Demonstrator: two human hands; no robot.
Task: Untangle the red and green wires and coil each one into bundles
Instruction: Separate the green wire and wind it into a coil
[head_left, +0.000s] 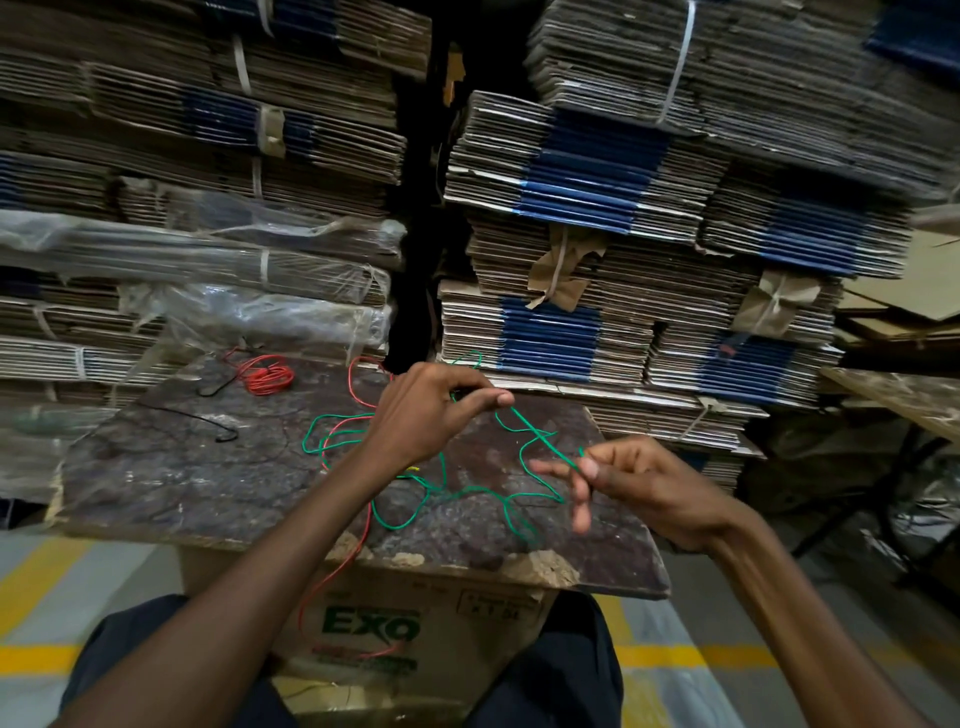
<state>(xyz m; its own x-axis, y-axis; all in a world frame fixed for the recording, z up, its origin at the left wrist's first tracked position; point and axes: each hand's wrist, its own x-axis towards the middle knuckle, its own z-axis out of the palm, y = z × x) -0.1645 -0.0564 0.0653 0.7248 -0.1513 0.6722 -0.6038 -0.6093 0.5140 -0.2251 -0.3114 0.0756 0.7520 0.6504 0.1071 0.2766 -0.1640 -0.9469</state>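
A thin green wire (457, 491) lies in loose loops on the dark worn board (182, 478). One stretch of it runs taut between my two hands. My left hand (431, 410) pinches the wire between thumb and fingers above the board's far side. My right hand (639, 483) pinches the other end of that stretch, lower and to the right, with two fingers spread downward. A loose red wire (363, 519) crosses under my left forearm and hangs off the board's front edge. A coiled red bundle (267, 378) rests at the far left of the board.
The board sits on a cardboard box (374, 623) printed with green letters, between my knees. A thin black wire (208, 423) lies on the board's left part. Tall stacks of flattened, strapped cartons (597, 208) stand right behind. Another table edge (893, 400) is at right.
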